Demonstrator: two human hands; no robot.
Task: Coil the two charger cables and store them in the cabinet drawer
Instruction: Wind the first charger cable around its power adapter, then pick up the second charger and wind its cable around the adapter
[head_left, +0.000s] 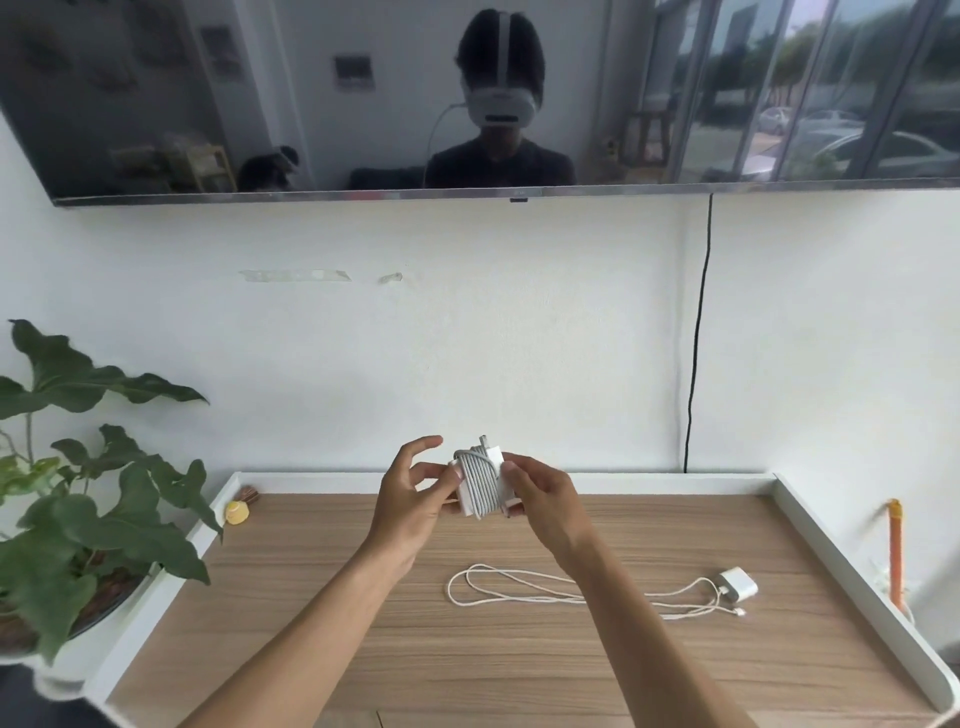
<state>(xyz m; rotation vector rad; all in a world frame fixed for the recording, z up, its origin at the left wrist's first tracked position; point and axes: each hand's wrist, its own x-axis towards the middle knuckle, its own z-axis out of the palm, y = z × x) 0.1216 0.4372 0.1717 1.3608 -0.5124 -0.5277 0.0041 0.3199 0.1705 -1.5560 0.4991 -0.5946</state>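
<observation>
First charger (480, 480) centre frame, held above worktop (467, 670), cable wound round its body; looks coiled. Left grip (410, 501) pinches its left edge, index lifted; right grip (545, 506) pinches right side. Second cable (519, 592) lies loose lower right on worktop, uncoiled. Drawer not in view. Judged roughly one third done: second coil and stowing remain.

Cabinet top (467, 665): matt wood-grain, white smooth rim. Charger brick (480, 486): smooth white plastic, wrapped in matt white cable. Loose cable (519, 590): same finish. Small adapter (737, 582), near right edge: glossy white plastic.
</observation>
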